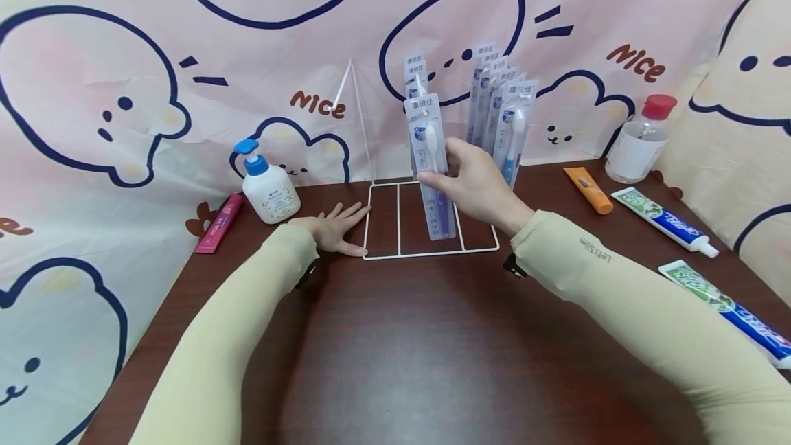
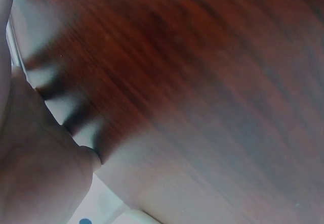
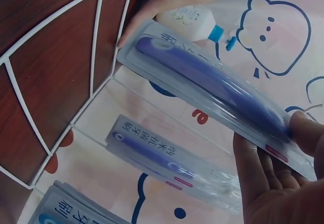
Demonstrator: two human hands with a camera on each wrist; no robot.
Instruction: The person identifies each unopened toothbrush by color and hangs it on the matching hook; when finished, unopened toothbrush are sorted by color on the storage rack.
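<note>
My right hand point(image 1: 478, 180) pinches a packaged purple toothbrush point(image 1: 442, 215) between thumb and fingers, upright above a white wire rack point(image 1: 399, 225). Seen from the right wrist, the purple handle point(image 3: 202, 77) shows through the clear pack. Behind it, more packaged toothbrushes point(image 1: 414, 64) hang in the middle of the rack. A row of packs, the front one with a blue toothbrush point(image 1: 511, 150), hangs on the right side. My left hand point(image 1: 336, 229) lies on the table with fingers spread, its fingertips at the rack's left edge.
Left of the rack stand a pump bottle point(image 1: 272, 191) and a lying pink tube point(image 1: 220, 225). On the right are an orange tube point(image 1: 588, 189), a clear bottle with red cap point(image 1: 636, 146) and two toothpaste tubes point(image 1: 664, 220). A printed cloth point(image 1: 259, 74) hangs behind.
</note>
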